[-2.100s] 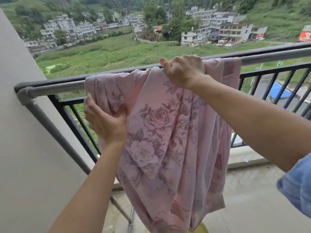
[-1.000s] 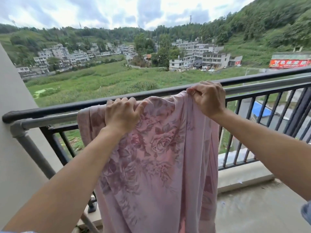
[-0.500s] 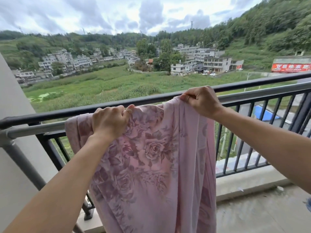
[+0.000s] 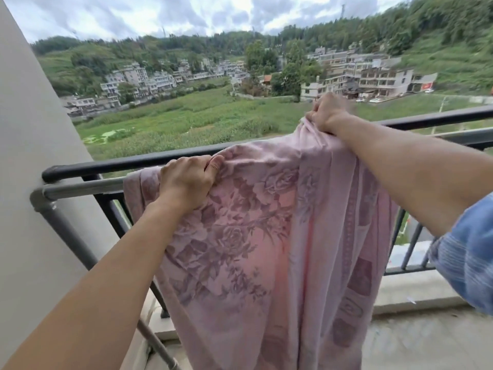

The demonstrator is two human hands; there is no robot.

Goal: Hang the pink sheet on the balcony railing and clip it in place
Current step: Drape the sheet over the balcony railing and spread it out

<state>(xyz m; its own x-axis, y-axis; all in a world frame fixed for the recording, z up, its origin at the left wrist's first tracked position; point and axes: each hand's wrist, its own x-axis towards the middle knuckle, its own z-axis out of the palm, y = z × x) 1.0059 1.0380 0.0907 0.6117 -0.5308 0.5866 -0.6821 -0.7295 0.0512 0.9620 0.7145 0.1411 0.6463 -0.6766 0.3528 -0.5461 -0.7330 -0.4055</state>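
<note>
The pink cotton sheet with the darker rose print is hanging in front of the black metal balcony railing, its upper edge bunched up at rail height and its long body falling down toward the grey concrete balcony floor. The left hand is closing tightly on a fold of the sheet's top edge, knuckles up, thumb pinching the cloth right beside the grey steel pipe rail that is running just inside the black one. The right hand is fisting around another gathered corner of the sheet and is holding it up above the top rail (that hand is blurred, so the fingers are hard to make out). Between the two hands the cloth is stretching in a slanted ridge, higher on the right. A blue striped sleeve is showing at the right edge. A plain beige wall is standing on the left, where both rails are ending.
</note>
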